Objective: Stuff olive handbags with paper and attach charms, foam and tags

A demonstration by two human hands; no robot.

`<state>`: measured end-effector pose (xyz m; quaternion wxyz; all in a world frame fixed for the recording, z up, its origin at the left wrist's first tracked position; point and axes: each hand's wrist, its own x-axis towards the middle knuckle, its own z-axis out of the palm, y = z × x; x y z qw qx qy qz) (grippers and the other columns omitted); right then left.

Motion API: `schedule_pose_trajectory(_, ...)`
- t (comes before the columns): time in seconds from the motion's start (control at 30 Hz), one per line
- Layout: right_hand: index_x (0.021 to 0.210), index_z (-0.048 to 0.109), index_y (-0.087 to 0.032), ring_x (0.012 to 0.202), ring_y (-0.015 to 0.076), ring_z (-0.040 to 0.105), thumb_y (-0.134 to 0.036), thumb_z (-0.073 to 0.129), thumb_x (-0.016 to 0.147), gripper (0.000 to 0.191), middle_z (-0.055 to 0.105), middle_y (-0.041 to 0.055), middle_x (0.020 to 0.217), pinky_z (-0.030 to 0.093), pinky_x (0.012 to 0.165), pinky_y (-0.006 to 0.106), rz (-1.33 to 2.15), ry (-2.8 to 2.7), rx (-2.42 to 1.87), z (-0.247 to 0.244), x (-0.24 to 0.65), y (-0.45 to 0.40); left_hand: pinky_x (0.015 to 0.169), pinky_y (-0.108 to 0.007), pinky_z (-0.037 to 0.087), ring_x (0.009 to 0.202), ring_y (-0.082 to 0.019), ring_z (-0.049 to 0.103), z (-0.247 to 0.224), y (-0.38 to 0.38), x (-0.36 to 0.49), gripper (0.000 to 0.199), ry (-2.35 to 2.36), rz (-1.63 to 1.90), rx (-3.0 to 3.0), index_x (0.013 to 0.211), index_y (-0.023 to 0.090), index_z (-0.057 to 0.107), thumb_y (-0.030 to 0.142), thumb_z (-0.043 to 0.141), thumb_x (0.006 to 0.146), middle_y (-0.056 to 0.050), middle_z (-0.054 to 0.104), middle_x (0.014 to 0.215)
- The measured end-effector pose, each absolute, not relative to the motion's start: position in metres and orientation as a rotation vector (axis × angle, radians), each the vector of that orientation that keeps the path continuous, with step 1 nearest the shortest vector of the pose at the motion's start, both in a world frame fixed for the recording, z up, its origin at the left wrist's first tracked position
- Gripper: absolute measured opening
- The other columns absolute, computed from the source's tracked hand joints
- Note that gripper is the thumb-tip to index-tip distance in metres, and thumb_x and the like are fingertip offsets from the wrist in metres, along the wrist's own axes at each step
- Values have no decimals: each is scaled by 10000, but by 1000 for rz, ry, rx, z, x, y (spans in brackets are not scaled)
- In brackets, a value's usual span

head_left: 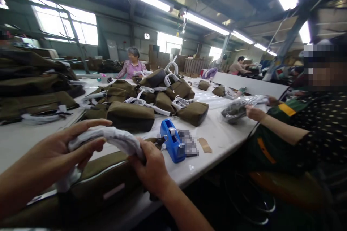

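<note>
"At the near edge of the table (195,173), what is under inspection?"

"One olive bag (108,177), with its curved handle (121,140) raised and wrapped in thin white material. The left hand (51,151) is open around the handle, fingers above and thumb below; whether it presses, I cannot tell. The right hand (155,166) is closed on the handle's other end."

"Handling?"

"Judged light to moderate in weight, with a soft, yielding body. The handle appears firmer and holds its arch. Its wrapping is creased and may slip, so both ends of the arch offer the surest hold. Low risk of breakage."

"Materials?"

"Matt cloth by appearance, with a pale trim line and a small pale label on the side. Just beyond the right hand stands a blue tape dispenser (172,142), smooth and hard-looking, beside a flat brown piece (205,145)."

"Farther out?"

"A loose heap of olive bags (130,113), boxy, with white-wrapped handles. To the right, a co-worker's hand (255,113) grips crinkled clear plastic (234,110) around a dark item. Beyond the heap, a person in a pink apron (134,68)."
</note>
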<state>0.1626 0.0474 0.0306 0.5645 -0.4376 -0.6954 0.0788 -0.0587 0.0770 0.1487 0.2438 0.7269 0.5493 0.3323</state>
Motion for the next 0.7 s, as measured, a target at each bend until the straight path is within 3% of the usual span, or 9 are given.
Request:
schedule_pose_trajectory(0.07,1324,644,-180,1097,263,691,-367,564,1026,361,738,107,1181,556,964,376,153,-1582,-1093,28,160,53,488,-275,473,549,-213,602,144,71,-62,920,1478,843,1946,1499,297,499,808,623,745,35,670,670)
schedule_pose_trajectory(0.17,1321,644,-142,1093,269,692,-362,460,1076,377,734,137,1180,558,952,390,102,-1534,-1142,24,156,60,701,-342,582,750,-248,718,124,52,-65,873,1602,887,1961,1592,325,388,774,525,856,-17,767,1027)
schedule_pose_trajectory(0.27,1357,630,-138,1088,266,693,-367,443,1091,398,728,143,1194,561,942,390,99,-1518,-1148,23,155,61,920,-383,583,993,-291,752,93,34,-71,915,1694,948,1960,1656,332,245,729,529,883,-30,748,1242)
schedule_pose_trajectory(0.37,1405,611,-173,1120,266,682,-368,474,1086,398,717,131,1232,554,963,394,143,-1540,-1139,25,155,58,1030,-434,558,1090,-323,745,78,30,-87,1132,1614,933,1969,1679,342,78,720,665,788,-55,740,1298)
schedule_pose_trajectory(0.43,1435,596,-215,1138,267,675,-359,502,1075,399,709,119,1250,554,964,392,167,-1571,-1111,27,156,56,1046,-448,557,1233,-344,687,87,34,-95,1183,1516,1010,1978,1673,370,6,726,685,771,-83,655,1448)
schedule_pose_trajectory(0.53,1473,568,-269,1127,265,673,-325,526,1064,415,709,103,1236,559,953,393,153,-1600,-1056,26,156,54,1080,-468,532,1355,-350,598,122,42,-90,939,1523,1133,2119,1653,430,177,752,560,857,-40,459,1636)
schedule_pose_trajectory(0.63,1504,537,-288,1111,254,675,-305,530,1061,444,714,94,1222,559,964,394,130,-1609,-1023,23,155,52,1138,-528,460,1321,-396,611,155,52,-65,838,1558,949,2389,1543,342,506,795,504,838,-64,568,1549)
schedule_pose_trajectory(0.7,1518,522,-279,1131,248,675,-315,552,1052,468,711,95,1250,556,983,383,144,-1582,-1019,21,157,50,1036,-498,530,1173,-411,693,169,61,-47,848,1507,770,2454,1437,270,642,798,540,782,-124,710,1363)
